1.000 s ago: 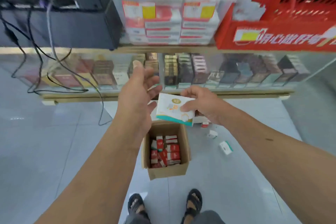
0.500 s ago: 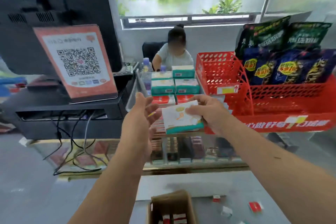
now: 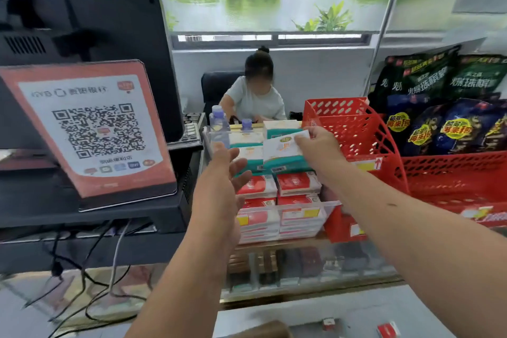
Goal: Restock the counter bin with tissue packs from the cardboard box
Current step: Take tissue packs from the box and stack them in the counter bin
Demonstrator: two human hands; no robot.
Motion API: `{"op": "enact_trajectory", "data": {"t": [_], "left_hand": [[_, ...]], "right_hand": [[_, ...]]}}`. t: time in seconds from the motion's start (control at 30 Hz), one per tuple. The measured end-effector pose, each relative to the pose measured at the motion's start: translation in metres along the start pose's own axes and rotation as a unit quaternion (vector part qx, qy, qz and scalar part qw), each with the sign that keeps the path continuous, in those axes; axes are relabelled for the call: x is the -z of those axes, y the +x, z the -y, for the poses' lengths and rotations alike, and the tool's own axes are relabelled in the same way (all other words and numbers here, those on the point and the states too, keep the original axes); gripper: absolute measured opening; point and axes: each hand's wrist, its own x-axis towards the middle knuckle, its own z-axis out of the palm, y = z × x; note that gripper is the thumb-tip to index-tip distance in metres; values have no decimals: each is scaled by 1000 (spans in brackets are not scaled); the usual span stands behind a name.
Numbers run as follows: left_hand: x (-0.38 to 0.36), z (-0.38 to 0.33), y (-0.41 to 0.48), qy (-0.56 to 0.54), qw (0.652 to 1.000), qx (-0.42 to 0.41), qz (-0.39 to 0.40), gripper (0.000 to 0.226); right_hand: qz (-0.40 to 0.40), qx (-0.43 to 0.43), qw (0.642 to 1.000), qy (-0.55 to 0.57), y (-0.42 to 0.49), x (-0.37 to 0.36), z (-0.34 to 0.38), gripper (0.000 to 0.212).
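My right hand (image 3: 319, 149) pinches a white and teal tissue pack (image 3: 282, 149) and holds it over the clear counter bin (image 3: 307, 207), above the teal packs stacked at its back. Red and white tissue packs (image 3: 297, 182) fill the bin's front rows. To the bin's left, my left hand (image 3: 223, 173) hovers with its fingers spread and relaxed, holding nothing. Only the top flap of the cardboard box (image 3: 263, 331) shows at the bottom edge.
A black monitor stand with a QR code sign (image 3: 96, 129) sits left of the bin. Red plastic baskets (image 3: 356, 132) and snack bags (image 3: 444, 107) crowd the right. Two water bottles (image 3: 219, 123) stand behind the bin. A person sits behind the counter. Small packs lie on the floor.
The view rose from the box on the floor to the counter. My right hand carried the tissue pack up and forward over the bin. My left hand rose beside it, still open.
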Motion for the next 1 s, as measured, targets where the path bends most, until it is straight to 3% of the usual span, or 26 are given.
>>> {"op": "enact_trajectory", "data": {"t": [0.1,0.23,0.37,0.47,0.53,0.7,0.77,0.87,0.93,1.0], "left_hand": [[4,-4,26,-10,1000,14,26,49],[4,-8,50,-18,999,31,39,51],[3,-3,62,-13,999,34,28,52],[0,1,68,-14,999,37,15,52],[-3,2,70,-17,999,37,8,51],[-3,5,75,-17,999,28,-11,49],[-3,6,76,-16,999,24,-13,49],[-3,10,77,-15,999,26,-11,48],[-3,12,76,-15,1000,26,-5,47],[-4,12,76,-16,999,30,3,46]], "right_hand": [[-37,-4,997,-68,25,-10,10,12],[-45,0,985,-164,52,-22,9,42],[-47,2,992,-118,57,-36,7,42],[1,19,998,-63,57,-59,12,35],[7,62,994,-86,57,-77,15,38],[-3,167,918,-359,50,-93,-3,38],[-35,208,895,-394,42,-88,-8,36],[6,311,850,-424,21,-85,-19,33],[46,365,802,-471,5,-87,-25,42],[89,353,784,-502,2,-91,-26,58]]}}
